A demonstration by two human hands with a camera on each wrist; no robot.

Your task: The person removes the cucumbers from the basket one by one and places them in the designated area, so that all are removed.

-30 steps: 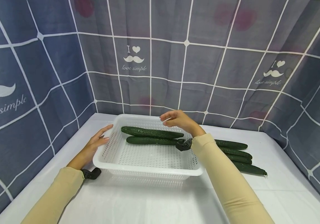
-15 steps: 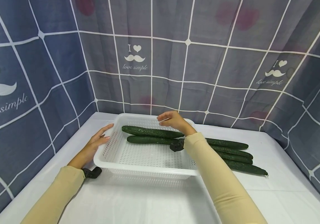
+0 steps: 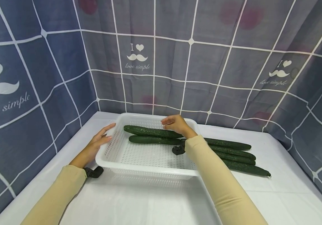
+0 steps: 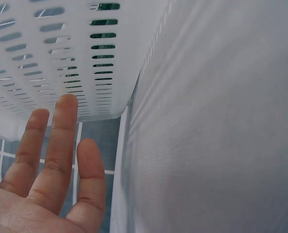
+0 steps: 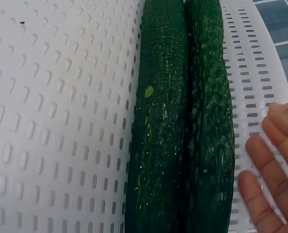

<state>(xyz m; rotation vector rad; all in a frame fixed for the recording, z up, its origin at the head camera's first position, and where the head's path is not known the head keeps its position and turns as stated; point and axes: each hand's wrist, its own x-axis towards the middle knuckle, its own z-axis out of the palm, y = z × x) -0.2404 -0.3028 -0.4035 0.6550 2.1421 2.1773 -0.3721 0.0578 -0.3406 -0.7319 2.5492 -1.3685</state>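
A white perforated plastic basket (image 3: 147,170) stands on the table with two cucumbers inside, lying side by side near its far wall. The farther cucumber (image 3: 149,131) and the nearer cucumber (image 3: 152,140) both point left to right. At the basket's left end, my left hand (image 3: 94,145) is spread along the outer wall; three of its fingers (image 4: 61,141) show straight in the left wrist view. My right hand (image 3: 178,125) hovers over the far right part of the basket, beside the farther cucumber. Its fingers (image 5: 262,160) are loosely bent with nothing between them.
Several more cucumbers (image 3: 239,154) lie in a row on the white tablecloth (image 3: 138,203) right of the basket, partly behind my right sleeve (image 3: 220,178). A grey checked curtain (image 3: 172,62) rises right behind the table and along both sides.
My right hand and forearm have shifted a little left and lower over the basket. The left hand keeps its place at the left end, and the cucumbers lie as before.
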